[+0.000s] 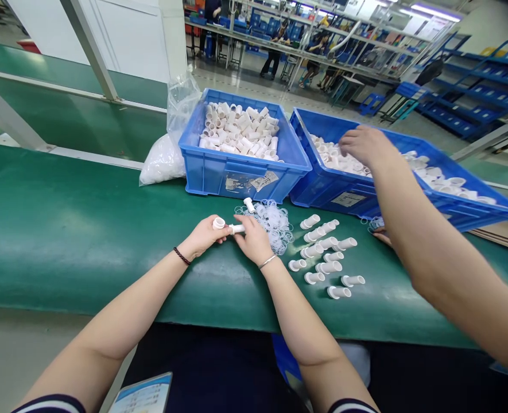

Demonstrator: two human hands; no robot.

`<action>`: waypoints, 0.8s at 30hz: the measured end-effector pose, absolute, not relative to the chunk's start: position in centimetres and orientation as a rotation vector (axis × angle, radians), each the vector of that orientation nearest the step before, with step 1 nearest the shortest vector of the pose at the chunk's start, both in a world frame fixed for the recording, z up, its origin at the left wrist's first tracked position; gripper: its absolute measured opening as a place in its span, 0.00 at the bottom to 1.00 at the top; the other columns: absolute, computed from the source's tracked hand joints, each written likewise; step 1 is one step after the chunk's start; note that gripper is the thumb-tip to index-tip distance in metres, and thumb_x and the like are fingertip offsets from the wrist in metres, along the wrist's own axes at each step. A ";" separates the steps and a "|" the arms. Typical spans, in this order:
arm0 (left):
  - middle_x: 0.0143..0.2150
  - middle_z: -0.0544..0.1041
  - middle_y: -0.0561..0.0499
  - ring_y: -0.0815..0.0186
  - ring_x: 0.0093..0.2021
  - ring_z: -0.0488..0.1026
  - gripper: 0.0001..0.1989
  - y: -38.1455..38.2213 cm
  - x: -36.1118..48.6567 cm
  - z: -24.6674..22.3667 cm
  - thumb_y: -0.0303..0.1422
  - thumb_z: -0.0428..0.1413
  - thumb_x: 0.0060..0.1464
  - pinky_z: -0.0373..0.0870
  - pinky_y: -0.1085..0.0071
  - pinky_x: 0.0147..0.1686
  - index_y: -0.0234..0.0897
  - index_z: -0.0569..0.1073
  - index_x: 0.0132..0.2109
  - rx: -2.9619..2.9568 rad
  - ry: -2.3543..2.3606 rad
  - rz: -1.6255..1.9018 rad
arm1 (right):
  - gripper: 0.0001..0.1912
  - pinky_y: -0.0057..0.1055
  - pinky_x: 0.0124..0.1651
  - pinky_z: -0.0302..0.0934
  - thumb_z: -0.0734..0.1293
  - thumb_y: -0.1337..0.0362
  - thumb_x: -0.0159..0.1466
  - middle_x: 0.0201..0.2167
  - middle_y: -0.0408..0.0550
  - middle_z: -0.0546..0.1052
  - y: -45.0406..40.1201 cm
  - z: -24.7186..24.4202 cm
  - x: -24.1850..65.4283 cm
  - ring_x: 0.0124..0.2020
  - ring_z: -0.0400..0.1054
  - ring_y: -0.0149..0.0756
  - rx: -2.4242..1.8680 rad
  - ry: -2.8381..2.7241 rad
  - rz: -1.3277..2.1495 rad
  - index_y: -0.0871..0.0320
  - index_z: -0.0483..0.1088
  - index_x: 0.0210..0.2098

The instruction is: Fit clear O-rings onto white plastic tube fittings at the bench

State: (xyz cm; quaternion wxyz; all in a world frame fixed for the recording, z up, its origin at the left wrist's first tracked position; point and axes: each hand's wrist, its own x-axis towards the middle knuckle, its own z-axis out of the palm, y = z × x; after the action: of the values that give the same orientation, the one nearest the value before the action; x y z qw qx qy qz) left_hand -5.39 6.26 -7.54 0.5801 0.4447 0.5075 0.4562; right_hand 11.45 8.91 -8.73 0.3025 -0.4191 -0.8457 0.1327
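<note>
My left hand (206, 236) is closed around a white plastic pipe fitting (218, 223), its round open end facing up. My right hand (255, 241) grips a white plastic tube (237, 228), and its inner end meets the fingers of my left hand. Whether the two white parts touch is hidden by the fingers. Just beyond my right hand lies a heap of clear thin rings (275, 226), with a single white fitting (249, 205) at its far edge. Several white flanged tubes (329, 267) stand on the green table to the right of my right hand.
A blue bin (245, 166) full of short white tubes stands behind the rings. Beside it is another blue bin (318, 183) with white parts, where a co-worker's hand (365, 146) reaches in. That person's arm crosses the right side. A clear bag (165, 160) leans left of the bins.
</note>
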 end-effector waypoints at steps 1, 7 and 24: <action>0.23 0.68 0.56 0.73 0.22 0.65 0.18 6.3 -5.3 -7.7 0.39 0.64 0.42 0.62 0.75 0.24 0.35 0.63 0.31 1.031 1.185 1.080 | 0.18 0.40 0.49 0.62 0.63 0.65 0.62 0.49 0.54 0.68 8.7 -8.6 11.2 0.49 0.63 0.44 -1.093 -2.259 0.313 0.54 0.69 0.52; 0.30 0.69 0.55 0.74 0.25 0.63 0.16 6.5 -5.5 -8.0 0.36 0.61 0.45 0.61 0.75 0.25 0.36 0.63 0.36 1.089 1.212 1.124 | 0.15 0.45 0.49 0.59 0.64 0.57 0.63 0.43 0.54 0.69 8.6 -7.6 11.4 0.48 0.59 0.48 -1.197 -2.126 0.186 0.52 0.73 0.47; 0.39 0.72 0.50 0.66 0.38 0.69 0.17 6.3 -4.6 -9.6 0.35 0.58 0.50 0.67 0.69 0.39 0.36 0.66 0.47 1.344 1.134 1.130 | 0.23 0.26 0.25 0.63 0.58 0.49 0.65 0.52 0.50 0.70 8.3 -6.9 11.0 0.33 0.68 0.32 -1.017 -1.703 1.153 0.52 0.61 0.56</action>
State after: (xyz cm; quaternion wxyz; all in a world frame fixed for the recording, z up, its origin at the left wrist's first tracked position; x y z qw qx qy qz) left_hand -4.60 6.33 -9.58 0.5017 0.5562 0.4693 0.4676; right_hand 11.03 8.26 -6.90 0.4111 -0.4039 -0.6768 0.4581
